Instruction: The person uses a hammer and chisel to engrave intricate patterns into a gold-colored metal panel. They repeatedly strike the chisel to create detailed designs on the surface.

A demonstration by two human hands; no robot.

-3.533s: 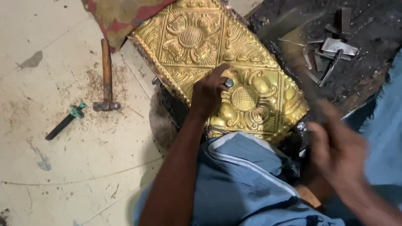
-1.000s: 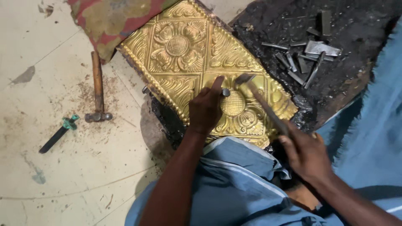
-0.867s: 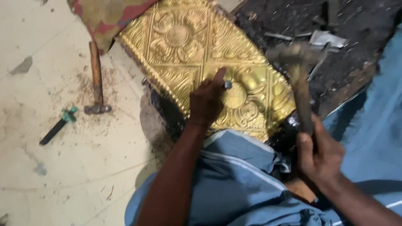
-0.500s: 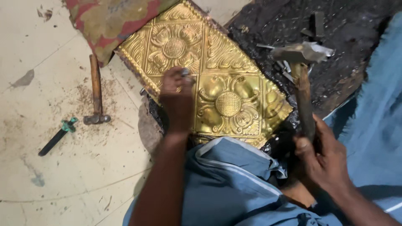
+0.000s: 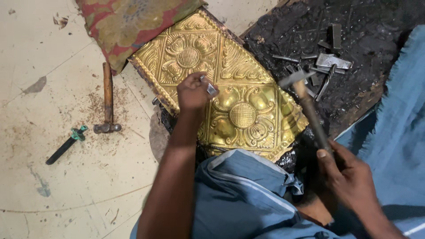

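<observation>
the embossed golden metal sheet with raised flower medallions (image 5: 230,93) lies on a black pitch-covered slab (image 5: 354,53), its far corner just beside a red and yellow patterned cushion (image 5: 133,22). the left hand (image 5: 192,90) rests on the sheet between the two flowers, fingers pinched round a short steel punch (image 5: 210,88) whose tip seems to meet the metal. the right hand (image 5: 347,175) is closed on the wooden handle of a small hammer (image 5: 305,102), the head lifted above the sheet's right edge and apart from the punch.

this looks like chasing work mid-stroke: punch placed, hammer raised. the next blow calls for the hammer head to land squarely on the punch top (a small target, near the fingers), with the punch kept steady.

loose steel punches (image 5: 323,66) lie scattered on the slab. on the pale floor (image 5: 44,66), well apart, lie a second wooden-handled hammer (image 5: 107,102) and a black tool with a green collar (image 5: 66,145).
</observation>
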